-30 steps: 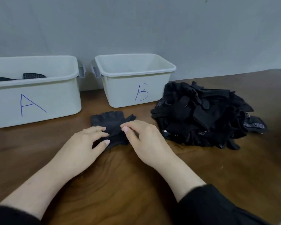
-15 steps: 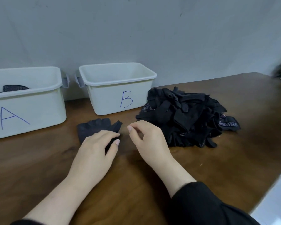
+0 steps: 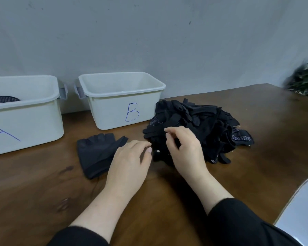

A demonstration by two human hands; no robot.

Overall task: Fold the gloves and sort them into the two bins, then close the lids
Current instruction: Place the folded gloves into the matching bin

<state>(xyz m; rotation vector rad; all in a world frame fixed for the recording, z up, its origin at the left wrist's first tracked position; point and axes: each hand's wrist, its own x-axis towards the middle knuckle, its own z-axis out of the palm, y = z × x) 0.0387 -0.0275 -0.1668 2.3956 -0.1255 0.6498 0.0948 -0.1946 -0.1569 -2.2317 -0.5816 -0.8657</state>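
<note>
Lying glove (image 3: 98, 153) just beside left fingers (image 3: 139, 145)

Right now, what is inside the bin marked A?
Bin A holds a dark mesh-patterned glove, showing just above its front rim. Anything lower down is hidden by the wall.

Wooden table (image 3: 256, 121) bears bin A (image 3: 34, 125), bin B (image 3: 114, 103), glove (image 3: 96, 153), glove pile (image 3: 212, 125).

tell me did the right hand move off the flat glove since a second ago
Yes. The right hand has left the flat glove and gone right, to the near edge of the glove pile beside bin B.
</note>
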